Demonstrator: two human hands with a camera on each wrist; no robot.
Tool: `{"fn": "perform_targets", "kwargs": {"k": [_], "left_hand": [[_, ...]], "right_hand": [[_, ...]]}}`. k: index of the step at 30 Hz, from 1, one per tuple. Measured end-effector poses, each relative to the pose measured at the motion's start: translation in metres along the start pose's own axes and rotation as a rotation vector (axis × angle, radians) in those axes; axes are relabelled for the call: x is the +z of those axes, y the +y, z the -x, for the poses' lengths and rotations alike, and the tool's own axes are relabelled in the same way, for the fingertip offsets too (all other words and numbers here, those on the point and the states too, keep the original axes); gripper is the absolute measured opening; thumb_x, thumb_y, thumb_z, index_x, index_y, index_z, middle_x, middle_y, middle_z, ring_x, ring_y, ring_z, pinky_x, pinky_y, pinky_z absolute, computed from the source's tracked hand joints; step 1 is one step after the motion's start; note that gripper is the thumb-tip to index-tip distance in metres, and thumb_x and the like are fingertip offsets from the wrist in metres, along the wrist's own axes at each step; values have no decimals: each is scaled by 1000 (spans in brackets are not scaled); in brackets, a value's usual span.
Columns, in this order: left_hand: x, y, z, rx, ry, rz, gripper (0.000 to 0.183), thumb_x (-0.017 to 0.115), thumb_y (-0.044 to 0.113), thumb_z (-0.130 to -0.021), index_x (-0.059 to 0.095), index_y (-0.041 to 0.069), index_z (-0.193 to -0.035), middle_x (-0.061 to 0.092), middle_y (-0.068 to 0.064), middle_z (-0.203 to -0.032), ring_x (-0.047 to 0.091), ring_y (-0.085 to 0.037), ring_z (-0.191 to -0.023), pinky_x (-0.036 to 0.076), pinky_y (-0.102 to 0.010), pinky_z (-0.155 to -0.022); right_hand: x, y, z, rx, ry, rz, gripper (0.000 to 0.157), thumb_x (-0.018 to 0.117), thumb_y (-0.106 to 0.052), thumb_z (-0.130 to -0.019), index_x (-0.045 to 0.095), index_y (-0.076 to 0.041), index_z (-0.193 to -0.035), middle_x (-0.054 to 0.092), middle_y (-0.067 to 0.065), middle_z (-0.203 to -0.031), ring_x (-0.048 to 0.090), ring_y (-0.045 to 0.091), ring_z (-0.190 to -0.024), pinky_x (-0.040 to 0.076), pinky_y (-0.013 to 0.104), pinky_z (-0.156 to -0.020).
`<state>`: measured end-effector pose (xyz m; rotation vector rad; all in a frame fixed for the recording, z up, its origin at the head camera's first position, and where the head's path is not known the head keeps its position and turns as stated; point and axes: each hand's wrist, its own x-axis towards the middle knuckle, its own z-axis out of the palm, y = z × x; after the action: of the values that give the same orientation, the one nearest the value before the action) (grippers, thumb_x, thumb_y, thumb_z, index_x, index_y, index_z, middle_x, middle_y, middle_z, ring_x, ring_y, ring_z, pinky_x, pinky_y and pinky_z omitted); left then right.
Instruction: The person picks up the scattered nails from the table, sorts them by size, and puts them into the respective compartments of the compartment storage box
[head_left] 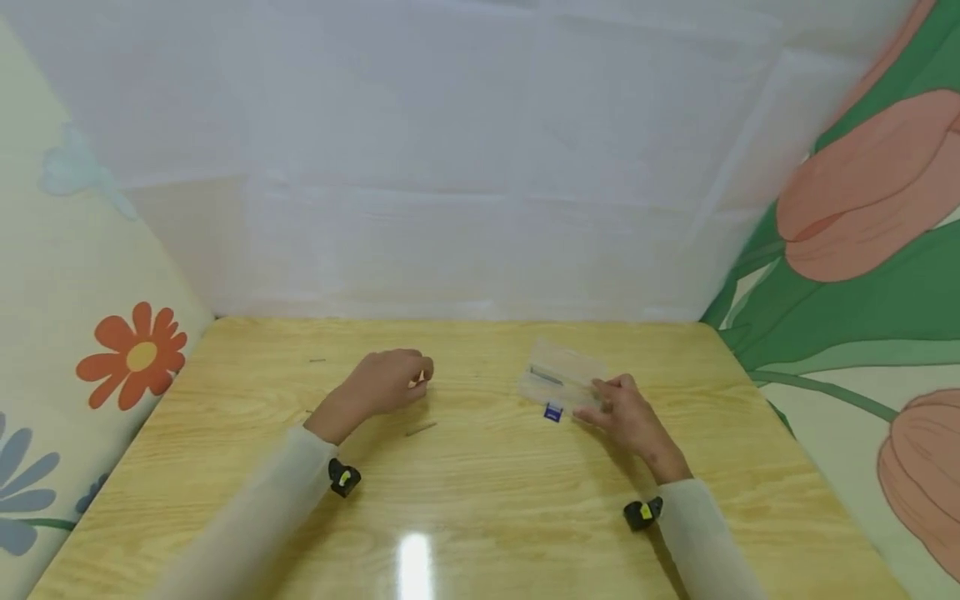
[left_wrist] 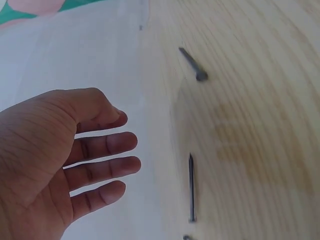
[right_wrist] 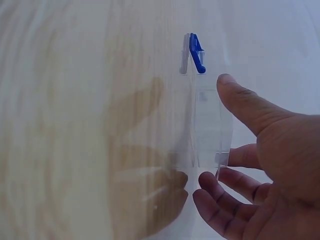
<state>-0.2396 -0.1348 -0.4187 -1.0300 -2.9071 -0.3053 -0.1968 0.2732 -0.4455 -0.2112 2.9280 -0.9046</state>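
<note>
My left hand [head_left: 386,383] hovers over the table with loosely bent fingers, and I see nothing held in it. In the left wrist view, a thick nail [left_wrist: 194,66] and a longer-looking nail [left_wrist: 191,189] lie on the wood beyond the fingertips. A nail [head_left: 421,429] lies just in front of this hand in the head view. My right hand [head_left: 626,421] holds a clear plastic box [right_wrist: 207,125] at its right end, thumb on the near side and fingers on the far side. A blue clasp [head_left: 552,412] sits on its front; a dark nail [head_left: 546,376] shows within the box.
The wood-grain table [head_left: 480,500] ends at a white sheet [head_left: 465,167] at the back. Another small nail [head_left: 317,360] lies at the far left, and a dark tip [head_left: 309,411] shows beside the left wrist. Flower-patterned panels [head_left: 862,350] flank the table.
</note>
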Motion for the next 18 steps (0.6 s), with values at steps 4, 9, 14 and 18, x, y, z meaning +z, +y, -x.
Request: {"fn": "perform_targets", "kwargs": {"k": [4,9,14,18], "left_hand": [[-8,-11,15,-53,-21,2,11,70,18,-98,71,11,-107,64,0,-96,62,-15,-78,49,-32,-58],[-14,-20,31,-115,-20,22,13,71,16,-97,72,9,-109,65,-3,-98,64,-19,-79,49,-33,-57],[-18,-31,43,-162,-15,38,14,68,11,-98,72,6,-110,66,-7,-102,66,-23,-85,53,-37,-62],[-17,-40,53,-198,-21,50,18,63,4,-97,73,4,-113,67,-11,-108,67,-28,-90,55,-40,-67]], "right_hand": [[-1,-1,-1,-3,5,3,79,74,-38,-96,41,9,-150,41,20,-121,51,28,-95,47,38,-77],[-1,-1,0,-6,9,-7,78,74,-36,-96,41,10,-150,41,21,-121,51,28,-95,47,38,-77],[-2,-1,0,-2,13,0,77,74,-35,-97,41,10,-150,41,21,-121,50,28,-93,46,38,-76],[-3,-3,0,-2,8,-3,77,74,-35,-97,41,11,-150,41,21,-120,49,27,-92,45,38,-75]]}}
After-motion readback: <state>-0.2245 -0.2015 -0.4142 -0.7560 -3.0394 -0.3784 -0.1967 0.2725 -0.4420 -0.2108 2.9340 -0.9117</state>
